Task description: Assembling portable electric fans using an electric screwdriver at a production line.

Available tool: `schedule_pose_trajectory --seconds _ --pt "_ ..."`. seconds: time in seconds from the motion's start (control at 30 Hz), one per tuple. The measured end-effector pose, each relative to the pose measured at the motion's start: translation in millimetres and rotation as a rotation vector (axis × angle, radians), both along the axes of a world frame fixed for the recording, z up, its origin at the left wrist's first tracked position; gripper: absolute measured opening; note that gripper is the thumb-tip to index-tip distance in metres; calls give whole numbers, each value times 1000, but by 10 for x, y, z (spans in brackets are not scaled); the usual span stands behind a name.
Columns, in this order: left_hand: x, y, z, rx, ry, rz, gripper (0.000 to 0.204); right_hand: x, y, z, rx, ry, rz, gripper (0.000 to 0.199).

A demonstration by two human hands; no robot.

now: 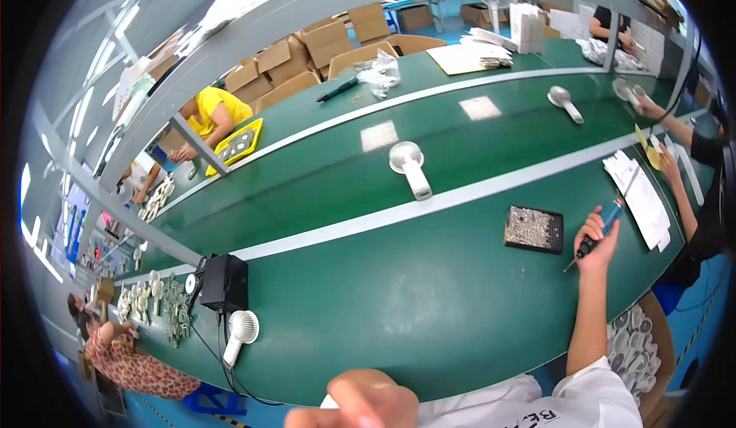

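My right hand (596, 242) is wrapped round a blue and black electric screwdriver (611, 212) at the right of the green workbench. Its thin bit points down and to the left, over the bench top. Left of that hand lies a black tray (560, 232) filled with small metal screws. My left hand (368, 399) is close to the camera at the lower edge, near the bench's front edge. Part of it is cut off, so whether it holds anything is hidden. A white handheld fan (244, 328) lies on the bench at the left.
A black box (225, 282) with cables stands at the left. White handheld fans (409, 163) lie on the green belt beyond a metal rail. White papers (638, 198) are on the right, beside a co-worker's arm (685, 198). White parts (632, 351) fill a carton at the lower right.
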State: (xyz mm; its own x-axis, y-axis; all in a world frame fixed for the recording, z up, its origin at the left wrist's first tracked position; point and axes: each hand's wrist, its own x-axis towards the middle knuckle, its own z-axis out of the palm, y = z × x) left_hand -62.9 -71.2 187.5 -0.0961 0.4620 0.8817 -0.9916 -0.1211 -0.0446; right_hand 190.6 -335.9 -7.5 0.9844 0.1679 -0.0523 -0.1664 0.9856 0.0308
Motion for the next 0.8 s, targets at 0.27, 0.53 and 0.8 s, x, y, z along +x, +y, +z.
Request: schedule_pose_trajectory --seconds 0.27,0.53,0.8 --pt "-92 181 158 47 -184 393 21 472 -729 -685 -331 -17 -227 44" --pt "-217 378 309 276 -898 379 36 798 -925 -1087 -466 -287 34 46" --pt "-438 616 1 -130 -335 453 31 965 -894 -1435 -337 -564 208 47"
